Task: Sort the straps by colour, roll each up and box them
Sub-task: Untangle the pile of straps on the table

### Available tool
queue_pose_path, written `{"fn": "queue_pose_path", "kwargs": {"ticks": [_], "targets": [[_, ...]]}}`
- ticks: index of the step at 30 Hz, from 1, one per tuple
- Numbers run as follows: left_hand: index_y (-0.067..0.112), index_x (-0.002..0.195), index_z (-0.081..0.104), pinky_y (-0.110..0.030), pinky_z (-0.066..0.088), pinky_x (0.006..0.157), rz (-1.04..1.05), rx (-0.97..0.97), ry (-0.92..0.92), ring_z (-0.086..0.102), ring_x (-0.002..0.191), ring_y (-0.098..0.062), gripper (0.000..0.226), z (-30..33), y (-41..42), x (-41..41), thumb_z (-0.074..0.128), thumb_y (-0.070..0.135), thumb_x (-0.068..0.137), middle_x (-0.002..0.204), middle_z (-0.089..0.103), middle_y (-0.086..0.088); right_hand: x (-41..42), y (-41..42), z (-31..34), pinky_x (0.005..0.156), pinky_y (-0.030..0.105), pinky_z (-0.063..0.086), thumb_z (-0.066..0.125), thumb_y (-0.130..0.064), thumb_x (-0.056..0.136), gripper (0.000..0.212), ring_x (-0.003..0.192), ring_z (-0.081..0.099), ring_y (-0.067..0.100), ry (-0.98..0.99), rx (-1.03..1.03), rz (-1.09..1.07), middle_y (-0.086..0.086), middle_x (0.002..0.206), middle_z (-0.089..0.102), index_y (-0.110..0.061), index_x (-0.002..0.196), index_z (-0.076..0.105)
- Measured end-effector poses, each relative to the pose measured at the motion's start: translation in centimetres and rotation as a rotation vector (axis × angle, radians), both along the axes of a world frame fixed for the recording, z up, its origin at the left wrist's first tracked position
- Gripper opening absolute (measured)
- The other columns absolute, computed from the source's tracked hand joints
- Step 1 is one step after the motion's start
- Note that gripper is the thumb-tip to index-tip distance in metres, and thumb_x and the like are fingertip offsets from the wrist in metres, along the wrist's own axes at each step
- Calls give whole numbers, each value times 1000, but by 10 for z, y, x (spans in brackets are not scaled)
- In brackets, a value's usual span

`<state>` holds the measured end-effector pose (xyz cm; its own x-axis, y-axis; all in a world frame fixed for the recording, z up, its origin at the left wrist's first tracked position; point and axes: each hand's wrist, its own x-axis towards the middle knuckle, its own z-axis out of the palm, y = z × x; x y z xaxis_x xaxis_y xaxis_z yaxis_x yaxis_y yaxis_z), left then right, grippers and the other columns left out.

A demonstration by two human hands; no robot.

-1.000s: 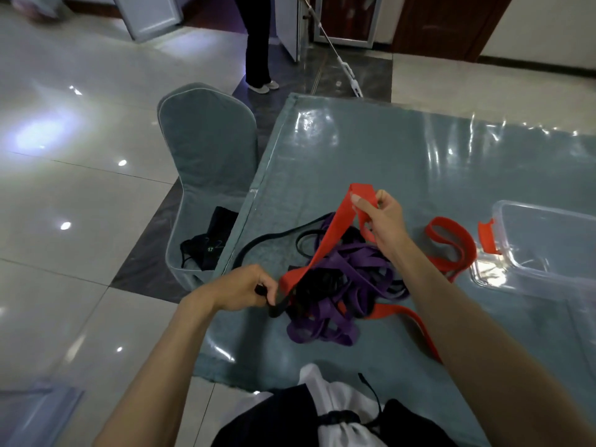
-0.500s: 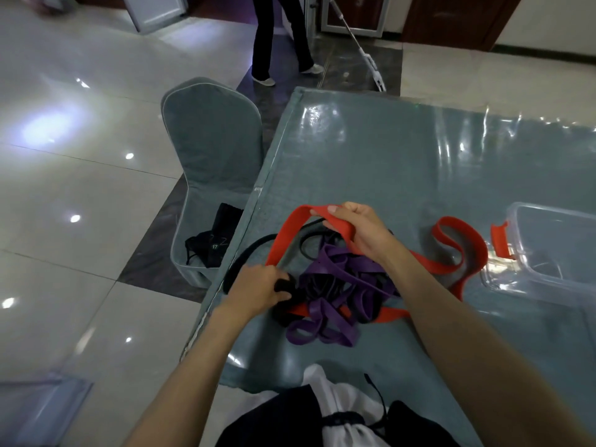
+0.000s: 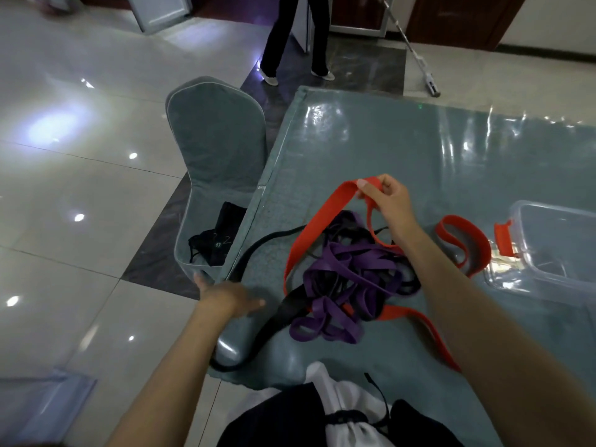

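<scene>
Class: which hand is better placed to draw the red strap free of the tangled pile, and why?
The right hand: it already pinches the red strap lifted above the purple straps. The left hand is blurred at the table edge by the black strap.

Table (image 3: 403, 150) w/ teal cloth under clear plastic; tangled red, purple & black straps (image 3: 348, 279) on it, clear box (image 3: 554, 253) just right of tangle

This looks like a hotel banquet hall or function room. The glossy marble floor (image 3: 80, 201) has dark inlaid bands, and a fabric-covered banquet chair (image 3: 216, 156) stands beside a table (image 3: 403, 150) under clear plastic, while a person (image 3: 296, 37) mops.
</scene>
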<state>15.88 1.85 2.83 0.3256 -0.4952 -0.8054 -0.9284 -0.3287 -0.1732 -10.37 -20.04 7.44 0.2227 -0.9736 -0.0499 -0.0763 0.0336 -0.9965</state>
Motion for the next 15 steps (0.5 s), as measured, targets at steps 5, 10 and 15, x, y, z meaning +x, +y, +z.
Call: {"fn": "queue_pose_path", "kwargs": {"ticks": [5,10,15], "targets": [[13,140,57,-32,47,97,342,-588,605,63,125,-28,56,-23,-33,-34,71,48,98,123,65,-4,-15,11,8,75,18,54,85,-11,85,28,78,65,3,81,-104,132,-14,85,71,-25,94,63],[0,102,67,-36,49,76,467,-635,724,73,94,-39,35,-40,-56,-58,47,26,113,91,72,-20,-25,12,15,98,17,47,83,-27,88,34,106,64,-2,319,-263,25,-15,114,73,-29,120,73],[4,105,60,-34,63,62,1018,-862,1067,77,67,-26,31,-12,-75,-57,44,28,114,84,77,-21,-61,21,-10,125,43,29,82,-28,90,78,146,45,33,684,-92,-20,20,155,50,-5,155,45]]}}
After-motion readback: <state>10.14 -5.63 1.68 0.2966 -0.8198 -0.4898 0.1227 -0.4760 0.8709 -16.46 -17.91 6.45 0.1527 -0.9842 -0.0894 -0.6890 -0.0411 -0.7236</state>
